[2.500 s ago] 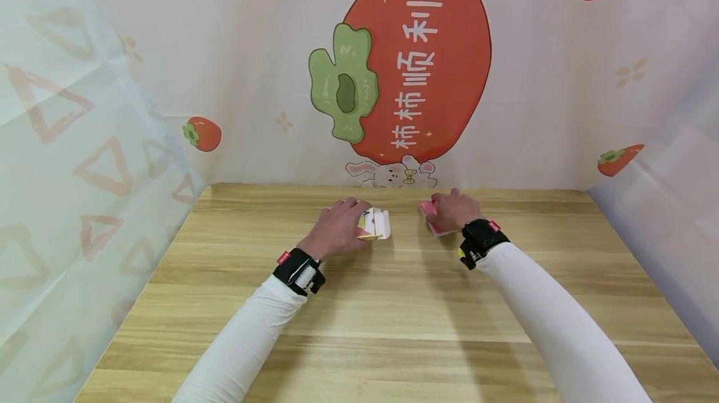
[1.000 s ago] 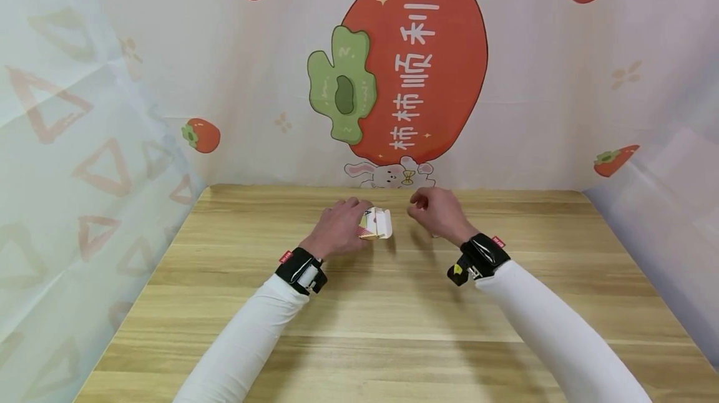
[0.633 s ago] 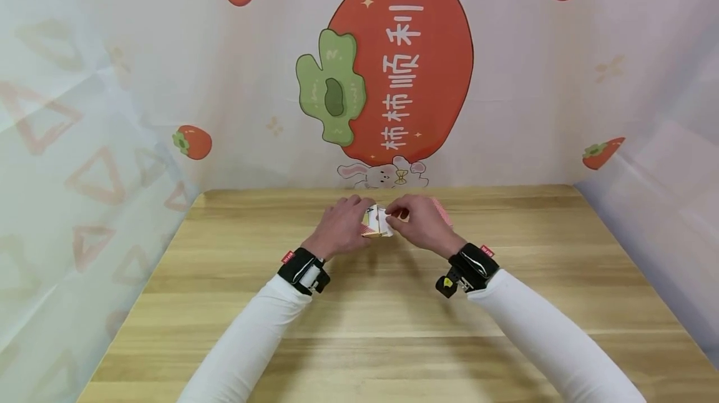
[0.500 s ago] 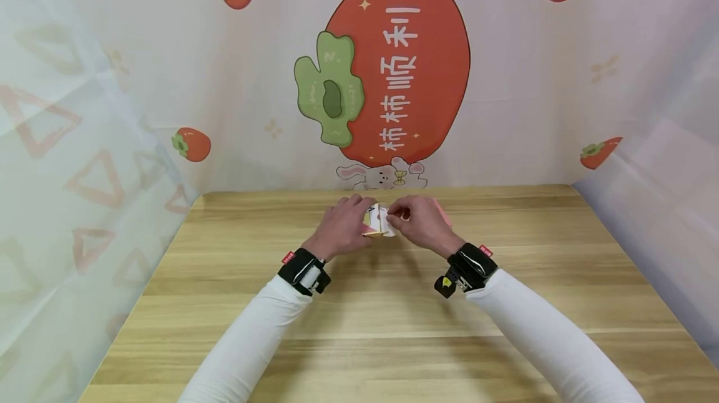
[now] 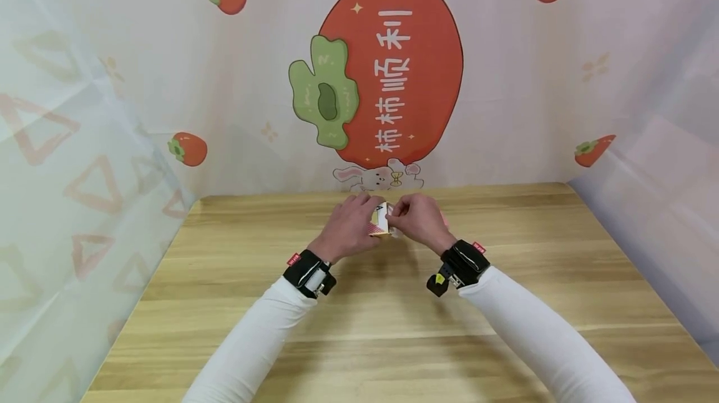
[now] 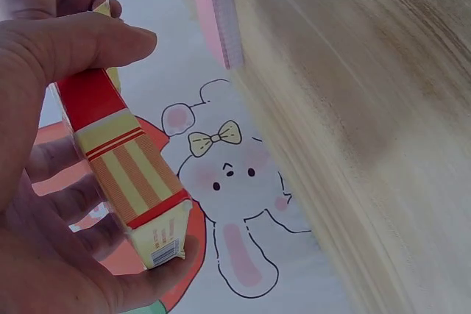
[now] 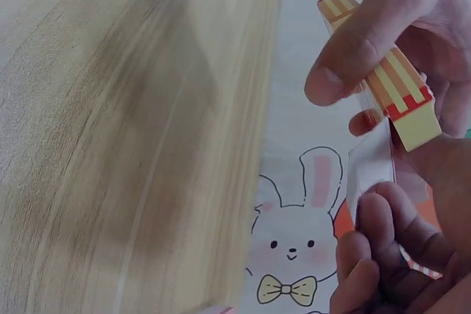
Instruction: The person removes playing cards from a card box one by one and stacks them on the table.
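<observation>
My left hand [image 5: 347, 227] grips a playing-card box [image 6: 136, 167] with red and yellow stripes and a barcode on one end, thumb on one side and fingers round the other. The box's white lid flap [image 7: 372, 163] sticks out from its right end. Thumb and fingertips of my right hand [image 5: 420, 221] pinch that flap at its edge. In the head view the right fingers partly cover the flap. A pink-backed deck of cards [image 6: 217, 12] lies on the table to the right, mostly hidden behind the right hand in the head view.
The wooden table [image 5: 371, 322] ends just behind the hands at a white backdrop [image 5: 505, 110] printed with persimmons and a rabbit. Similar cloth hangs along the left and right sides.
My right hand has let go of the card deck, moved left and taken hold of the box's flap. The left hand has kept its grip and shifted slightly right.
</observation>
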